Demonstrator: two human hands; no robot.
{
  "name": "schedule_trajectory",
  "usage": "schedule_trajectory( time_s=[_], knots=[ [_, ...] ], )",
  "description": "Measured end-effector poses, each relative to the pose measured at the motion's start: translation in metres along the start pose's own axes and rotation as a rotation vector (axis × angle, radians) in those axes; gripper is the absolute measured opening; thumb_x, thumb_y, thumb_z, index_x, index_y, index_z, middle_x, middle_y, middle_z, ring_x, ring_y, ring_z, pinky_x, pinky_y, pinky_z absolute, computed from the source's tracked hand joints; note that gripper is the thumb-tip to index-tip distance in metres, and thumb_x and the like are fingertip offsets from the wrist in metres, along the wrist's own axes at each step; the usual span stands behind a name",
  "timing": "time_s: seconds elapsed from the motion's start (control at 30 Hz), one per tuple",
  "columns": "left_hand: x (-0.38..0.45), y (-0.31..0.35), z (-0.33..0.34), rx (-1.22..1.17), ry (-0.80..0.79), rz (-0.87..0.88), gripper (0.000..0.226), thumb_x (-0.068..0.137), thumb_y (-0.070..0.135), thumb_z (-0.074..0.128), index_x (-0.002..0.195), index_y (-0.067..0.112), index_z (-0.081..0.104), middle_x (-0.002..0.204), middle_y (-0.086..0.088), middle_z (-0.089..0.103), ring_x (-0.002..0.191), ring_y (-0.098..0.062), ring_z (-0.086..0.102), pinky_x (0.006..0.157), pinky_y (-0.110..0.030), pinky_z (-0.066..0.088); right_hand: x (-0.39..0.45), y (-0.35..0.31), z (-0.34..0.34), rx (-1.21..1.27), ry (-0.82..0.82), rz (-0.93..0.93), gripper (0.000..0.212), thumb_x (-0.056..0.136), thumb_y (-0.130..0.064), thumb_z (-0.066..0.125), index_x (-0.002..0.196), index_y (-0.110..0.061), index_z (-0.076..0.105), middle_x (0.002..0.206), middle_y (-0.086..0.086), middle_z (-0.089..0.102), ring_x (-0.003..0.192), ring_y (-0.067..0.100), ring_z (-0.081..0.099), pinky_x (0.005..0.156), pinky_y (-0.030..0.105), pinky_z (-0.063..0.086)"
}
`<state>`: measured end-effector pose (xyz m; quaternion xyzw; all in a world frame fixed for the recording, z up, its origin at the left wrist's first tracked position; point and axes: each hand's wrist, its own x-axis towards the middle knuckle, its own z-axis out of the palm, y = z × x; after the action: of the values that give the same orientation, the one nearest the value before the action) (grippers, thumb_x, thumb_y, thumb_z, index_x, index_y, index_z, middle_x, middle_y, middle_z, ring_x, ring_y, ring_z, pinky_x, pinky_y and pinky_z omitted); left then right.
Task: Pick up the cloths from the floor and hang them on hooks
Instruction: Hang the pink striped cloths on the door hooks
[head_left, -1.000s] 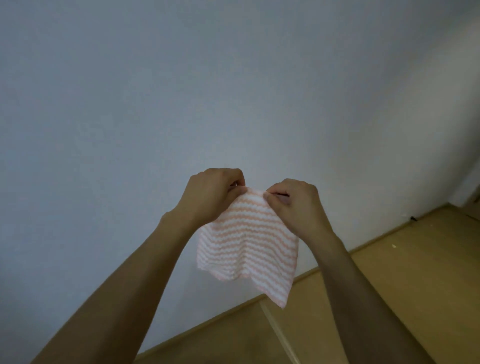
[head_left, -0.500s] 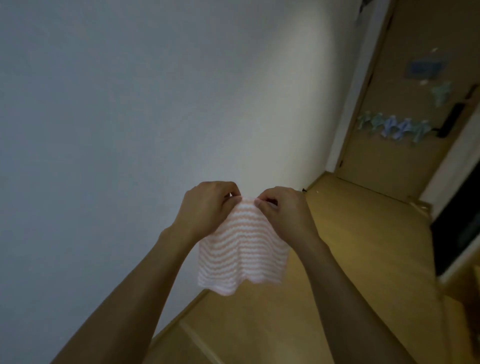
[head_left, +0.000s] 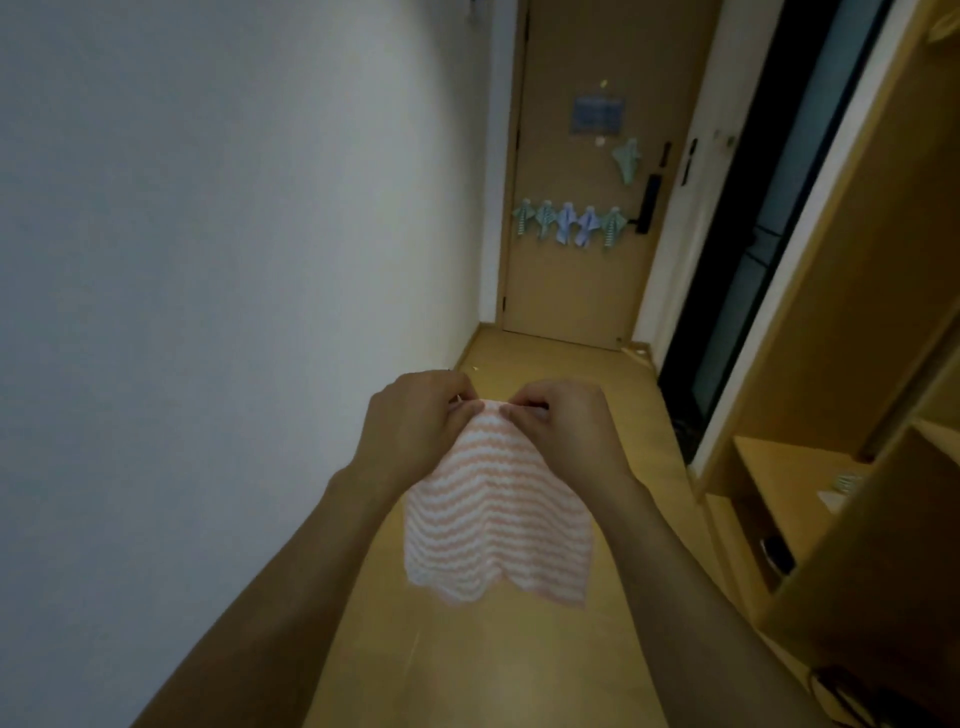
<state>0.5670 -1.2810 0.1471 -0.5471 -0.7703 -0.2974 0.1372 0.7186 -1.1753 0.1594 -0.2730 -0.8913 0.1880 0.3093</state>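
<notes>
A pink-and-white striped cloth (head_left: 493, 525) hangs in front of me at chest height. My left hand (head_left: 415, 421) and my right hand (head_left: 561, 426) pinch its top edge close together, and the rest droops freely. At the far end of the corridor a wooden door (head_left: 566, 291) carries a row of several green and blue cloths (head_left: 569, 223) hanging on hooks. One more green cloth (head_left: 627, 160) hangs higher on the door, to the right.
A plain white wall (head_left: 234, 260) runs along my left. Wooden shelving (head_left: 810, 499) and a dark glass panel (head_left: 748, 270) line the right side. The wooden floor (head_left: 561, 364) stretches from me to the door.
My view has swung right from the bare wall to the corridor and the door. Both hands keep their hold on the cloth's top edge, now closer together.
</notes>
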Motion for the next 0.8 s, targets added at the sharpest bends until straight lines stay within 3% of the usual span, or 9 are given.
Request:
schedule_trajectory(
  time_s=[0.2,0.37,0.53,0.8],
  knots=[
    [0.089,-0.04,0.037,-0.056,-0.056,0.149,0.015,0.095,0.041,0.055,0.094,0.032,0.068,0.092,0.013,0.066,0.086,-0.01,0.059,0.071,-0.033,0.049,0.07,0.027,0.022,-0.103,0.106,0.12,0.013,0.089,-0.03,0.065,0.088,-0.023,0.076,0.083,-0.008,0.07,0.079,0.008,0.059,0.072,0.029,0.047],
    [0.152,-0.062,0.072,-0.076,-0.012,0.24,0.016,0.095,0.038,0.055,0.093,0.029,0.067,0.089,0.012,0.066,0.081,-0.012,0.061,0.065,-0.034,0.051,0.127,0.054,0.038,-0.149,0.183,0.156,0.013,0.09,-0.026,0.064,0.087,-0.019,0.075,0.085,-0.003,0.067,0.08,0.012,0.057,0.073,0.032,0.046],
    [0.213,-0.078,0.117,-0.067,-0.003,0.267,0.016,0.094,0.039,0.057,0.089,0.028,0.067,0.085,0.011,0.064,0.075,-0.012,0.059,0.061,-0.035,0.051,0.18,0.093,0.054,-0.188,0.227,0.208,0.012,0.089,-0.028,0.066,0.086,-0.021,0.075,0.078,-0.008,0.057,0.074,0.008,0.051,0.064,0.025,0.038],
    [0.326,-0.093,0.2,-0.078,0.022,0.227,0.019,0.094,0.041,0.059,0.088,0.026,0.069,0.08,0.012,0.061,0.068,-0.006,0.05,0.058,-0.03,0.051,0.288,0.183,0.071,-0.161,0.256,0.205,0.014,0.089,-0.03,0.066,0.088,-0.02,0.075,0.081,-0.007,0.06,0.076,0.008,0.054,0.071,0.029,0.048]
  ],
)
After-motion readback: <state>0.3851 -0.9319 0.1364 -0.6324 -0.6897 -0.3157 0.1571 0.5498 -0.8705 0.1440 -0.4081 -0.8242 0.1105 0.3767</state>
